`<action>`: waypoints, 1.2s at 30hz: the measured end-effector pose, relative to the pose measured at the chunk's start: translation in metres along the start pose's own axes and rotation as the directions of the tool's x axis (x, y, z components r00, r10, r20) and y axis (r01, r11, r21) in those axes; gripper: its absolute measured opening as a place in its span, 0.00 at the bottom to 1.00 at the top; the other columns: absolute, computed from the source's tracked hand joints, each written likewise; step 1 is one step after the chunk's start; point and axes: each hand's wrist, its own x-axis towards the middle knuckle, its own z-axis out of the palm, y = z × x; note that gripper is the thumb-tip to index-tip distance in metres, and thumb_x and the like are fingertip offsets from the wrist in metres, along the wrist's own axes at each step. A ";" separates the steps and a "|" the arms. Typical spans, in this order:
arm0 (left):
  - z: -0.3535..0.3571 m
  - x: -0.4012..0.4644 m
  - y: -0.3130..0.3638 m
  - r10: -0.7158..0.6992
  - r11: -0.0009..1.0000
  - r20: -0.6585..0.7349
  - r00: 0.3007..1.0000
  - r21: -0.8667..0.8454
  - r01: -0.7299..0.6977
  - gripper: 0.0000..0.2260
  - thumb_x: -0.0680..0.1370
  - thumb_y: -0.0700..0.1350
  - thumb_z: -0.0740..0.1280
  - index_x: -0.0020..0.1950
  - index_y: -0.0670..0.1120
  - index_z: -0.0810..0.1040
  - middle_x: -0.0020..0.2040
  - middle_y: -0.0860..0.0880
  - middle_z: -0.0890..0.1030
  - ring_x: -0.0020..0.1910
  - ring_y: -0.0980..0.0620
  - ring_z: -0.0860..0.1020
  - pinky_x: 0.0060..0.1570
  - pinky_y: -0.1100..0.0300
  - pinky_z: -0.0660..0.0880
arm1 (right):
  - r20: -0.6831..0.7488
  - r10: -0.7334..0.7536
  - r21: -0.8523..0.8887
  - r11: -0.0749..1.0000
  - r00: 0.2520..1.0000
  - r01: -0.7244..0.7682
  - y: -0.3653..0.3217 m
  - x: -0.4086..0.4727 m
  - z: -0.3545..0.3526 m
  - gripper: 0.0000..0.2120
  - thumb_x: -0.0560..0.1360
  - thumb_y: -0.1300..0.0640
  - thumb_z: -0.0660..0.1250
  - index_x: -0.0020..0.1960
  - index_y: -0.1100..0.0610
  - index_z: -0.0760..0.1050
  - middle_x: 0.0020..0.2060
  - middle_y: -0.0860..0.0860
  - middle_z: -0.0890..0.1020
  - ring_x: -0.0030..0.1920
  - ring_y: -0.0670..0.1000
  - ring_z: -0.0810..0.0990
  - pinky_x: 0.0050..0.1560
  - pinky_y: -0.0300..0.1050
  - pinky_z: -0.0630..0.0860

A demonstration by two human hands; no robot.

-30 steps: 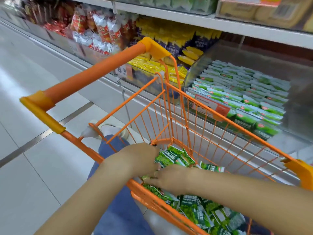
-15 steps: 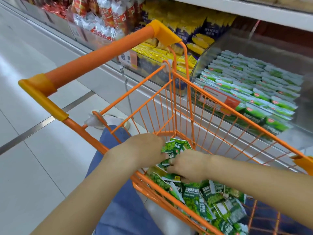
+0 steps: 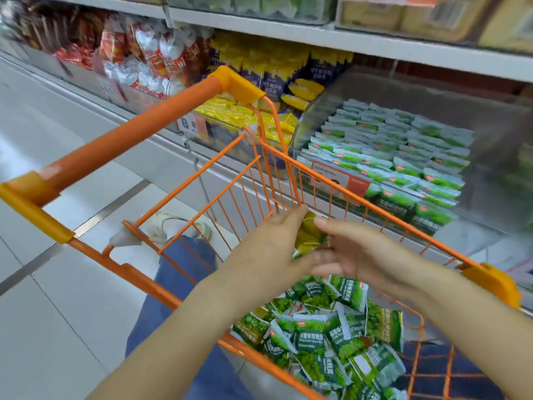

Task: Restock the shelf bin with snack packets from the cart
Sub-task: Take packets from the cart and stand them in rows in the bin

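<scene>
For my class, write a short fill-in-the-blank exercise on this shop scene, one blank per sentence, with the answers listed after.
1. The cart has wire walls coloured ____.
2. The loose snack packets in the cart are mostly ____.
3. The left hand and right hand together hold a small bunch of ____.
4. The shelf bin of green packets lies to the ____ of the yellow packets.

Answers: orange; green; packets; right

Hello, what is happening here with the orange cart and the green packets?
A person is restocking a shop shelf. Both hands, the left hand and the right hand, are raised above the orange cart and hold a small bunch of packets between them; it is blurred, so the count is unclear. Many loose green snack packets lie in the cart. The clear shelf bin beyond the cart already holds neat rows of the same green packets.
</scene>
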 end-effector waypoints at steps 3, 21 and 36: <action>-0.003 0.008 0.004 -0.130 0.950 -0.107 0.986 -0.299 0.093 0.20 0.79 0.54 0.64 0.70 0.50 0.69 0.51 0.54 0.81 0.55 0.50 0.79 0.47 0.64 0.73 | -0.235 -0.142 -0.165 0.981 0.962 0.104 -0.005 -0.001 -0.008 0.13 0.68 0.40 0.70 0.47 0.48 0.82 0.49 0.48 0.85 0.50 0.46 0.84 0.54 0.45 0.78; 0.006 0.085 0.116 0.009 0.638 -0.018 1.000 -0.770 -0.020 0.08 0.77 0.48 0.68 0.50 0.46 0.84 0.44 0.51 0.85 0.45 0.56 0.83 0.42 0.59 0.81 | -0.528 -0.499 -0.483 0.842 0.687 0.240 -0.050 -0.104 -0.091 0.06 0.69 0.56 0.74 0.44 0.57 0.83 0.37 0.54 0.83 0.37 0.46 0.78 0.39 0.46 0.76; 0.101 0.178 0.152 0.161 0.928 0.041 0.986 0.334 -0.165 0.28 0.82 0.62 0.45 0.72 0.47 0.68 0.71 0.47 0.70 0.69 0.47 0.67 0.66 0.54 0.63 | -0.816 -0.527 -0.578 0.741 0.238 -0.341 -0.053 -0.163 -0.282 0.09 0.71 0.52 0.74 0.44 0.59 0.81 0.41 0.58 0.83 0.43 0.60 0.81 0.43 0.51 0.75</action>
